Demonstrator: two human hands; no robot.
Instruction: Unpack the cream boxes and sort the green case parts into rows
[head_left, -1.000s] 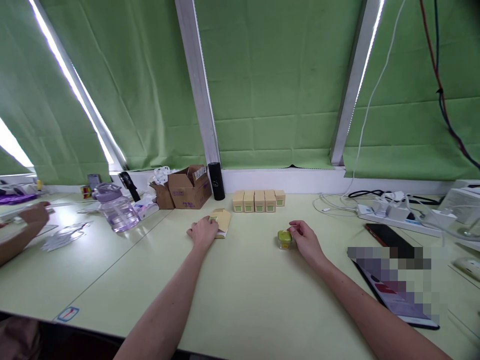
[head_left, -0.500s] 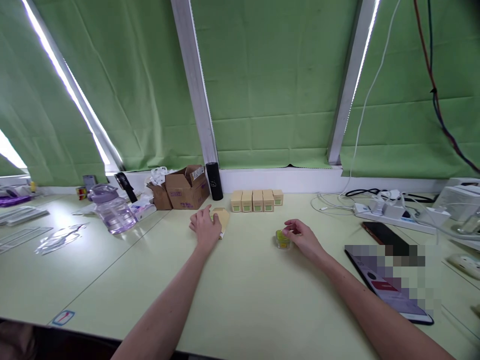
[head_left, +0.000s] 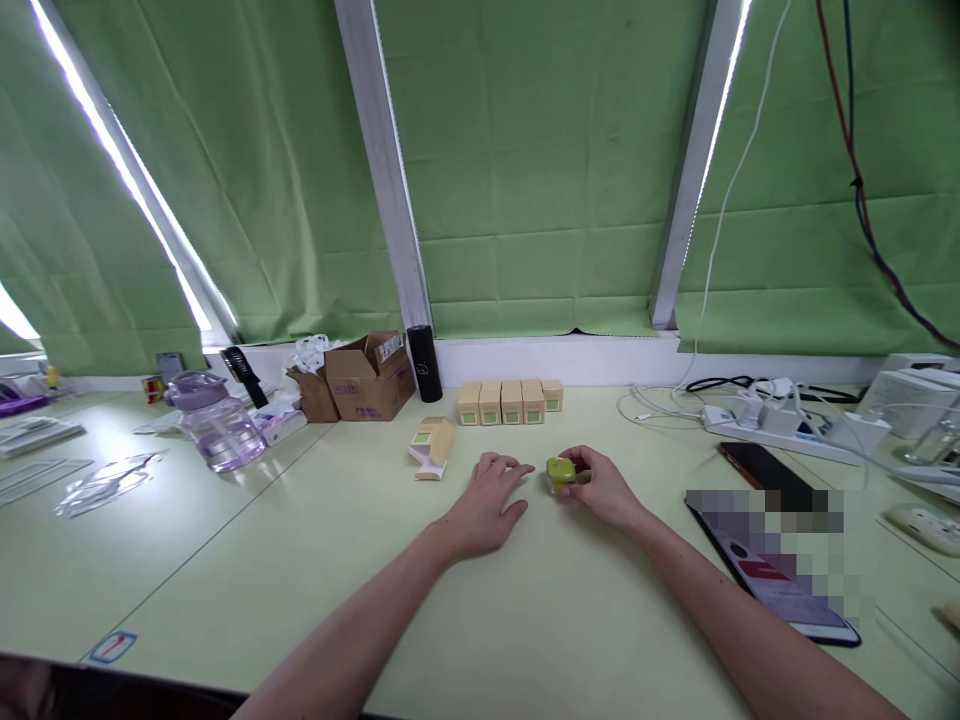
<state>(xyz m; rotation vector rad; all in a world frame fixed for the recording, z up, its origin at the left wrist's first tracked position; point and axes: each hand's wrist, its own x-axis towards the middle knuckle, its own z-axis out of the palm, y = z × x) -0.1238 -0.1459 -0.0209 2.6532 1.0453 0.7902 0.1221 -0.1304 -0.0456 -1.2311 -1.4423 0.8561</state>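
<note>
A small clear container with a yellow-green top is on the pale table, pinched between the thumb and fingers of my right hand. To its left, my left hand hovers or rests low over the table with fingers apart, holding nothing; its fingertips come close to the container without visibly touching it. Farther left lies an opened kraft carton, its flaps spread and a green label showing. Behind stands a row of several small kraft boxes with green labels.
A brown cardboard box, a black cylinder and a purple-lidded water jug stand at the back left. On the right are a tablet, a dark phone and a white power strip with cables.
My left hand has let go of the opened carton and moved right, near the container. The right hand has closed round the container, which sits slightly differently now.
</note>
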